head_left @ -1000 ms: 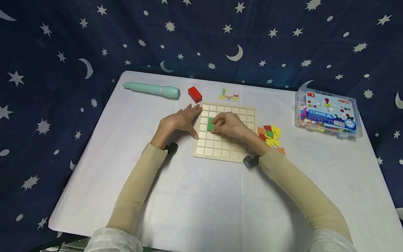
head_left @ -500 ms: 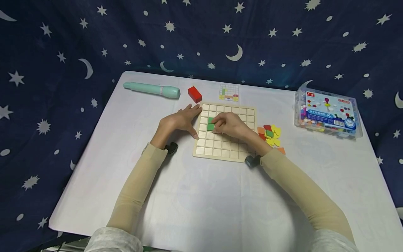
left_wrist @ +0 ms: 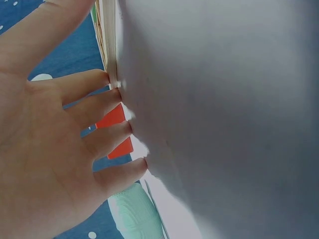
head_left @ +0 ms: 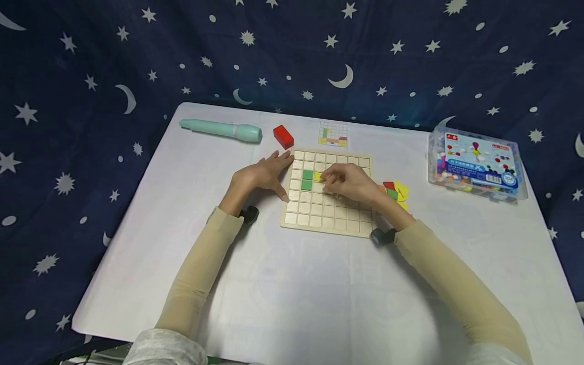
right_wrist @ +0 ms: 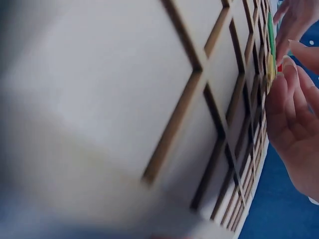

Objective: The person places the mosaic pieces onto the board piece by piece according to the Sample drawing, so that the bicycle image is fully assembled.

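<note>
Two green tiles [head_left: 307,180] sit in neighbouring squares of a wooden grid board [head_left: 303,219]. Just right of the upper one is a yellow tile [head_left: 318,176], partly covered by the fingertips of my right hand [head_left: 349,181]. That hand has bent fingers and holds the yellow tile at the board; the right wrist view shows the yellow tile [right_wrist: 270,67] edge-on by the fingertips. My left hand [head_left: 262,175] lies spread along the board's left edge, thumb and fingers straight. Up close, the left hand [left_wrist: 45,144] shows its fingertips touching the edge and tabletop.
Loose tiles [head_left: 400,189] in red, green and yellow lie right of the board, partly hidden by the right forearm. Behind it are a red block [head_left: 284,137] and a small pattern card [head_left: 333,134]. A mint-green cylinder [head_left: 221,129] and a clear plastic case [head_left: 476,163] stand farther out.
My right hand has shifted right, from the green tiles to the yellow tile, which is now visible. More of the green tiles shows. My left hand has stayed in place.
</note>
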A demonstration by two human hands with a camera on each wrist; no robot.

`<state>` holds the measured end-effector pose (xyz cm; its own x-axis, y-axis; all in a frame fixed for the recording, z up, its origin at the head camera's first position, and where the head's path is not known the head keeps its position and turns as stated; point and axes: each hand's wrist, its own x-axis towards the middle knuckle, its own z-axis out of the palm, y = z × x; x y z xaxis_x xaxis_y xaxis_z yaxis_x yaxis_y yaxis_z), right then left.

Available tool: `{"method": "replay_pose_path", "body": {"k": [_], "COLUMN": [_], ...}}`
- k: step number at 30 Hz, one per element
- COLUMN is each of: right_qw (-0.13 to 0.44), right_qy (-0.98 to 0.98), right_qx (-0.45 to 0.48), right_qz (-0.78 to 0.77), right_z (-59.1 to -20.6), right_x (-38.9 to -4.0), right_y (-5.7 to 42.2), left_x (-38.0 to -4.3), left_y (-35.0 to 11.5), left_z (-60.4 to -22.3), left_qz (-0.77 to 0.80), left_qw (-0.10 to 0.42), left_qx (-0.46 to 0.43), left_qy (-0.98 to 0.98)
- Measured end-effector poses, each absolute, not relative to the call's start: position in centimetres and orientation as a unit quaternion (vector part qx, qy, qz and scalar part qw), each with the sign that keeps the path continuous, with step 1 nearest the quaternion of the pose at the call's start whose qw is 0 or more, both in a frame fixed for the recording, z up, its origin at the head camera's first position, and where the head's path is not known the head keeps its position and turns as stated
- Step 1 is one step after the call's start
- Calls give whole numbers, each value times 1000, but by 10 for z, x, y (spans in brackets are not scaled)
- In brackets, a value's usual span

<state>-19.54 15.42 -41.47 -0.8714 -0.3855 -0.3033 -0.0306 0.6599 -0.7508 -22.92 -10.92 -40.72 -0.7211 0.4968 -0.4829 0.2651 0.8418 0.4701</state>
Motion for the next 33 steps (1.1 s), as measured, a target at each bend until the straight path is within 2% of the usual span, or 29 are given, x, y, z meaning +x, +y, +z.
{"method": "replay_pose_path", "body": {"k": [9, 22, 33], "right_qw": [176, 156, 185], "right_qy": [900, 922, 923], "right_qx": [-145, -111, -40], "right_qz": [-372, -336, -334], "right_z": [-406, -402, -404], "right_x": [-177, -164, -160], "right_y": [189, 244, 281], "left_x": [-230, -229, -230], "left_y": [-109, -111, -108], "left_z": [-407, -406, -406], "left_qz": [189, 188, 189], "left_qw": [310, 308, 307], "left_qx": [212, 208, 215], "left_qy": [907, 909, 908]}}
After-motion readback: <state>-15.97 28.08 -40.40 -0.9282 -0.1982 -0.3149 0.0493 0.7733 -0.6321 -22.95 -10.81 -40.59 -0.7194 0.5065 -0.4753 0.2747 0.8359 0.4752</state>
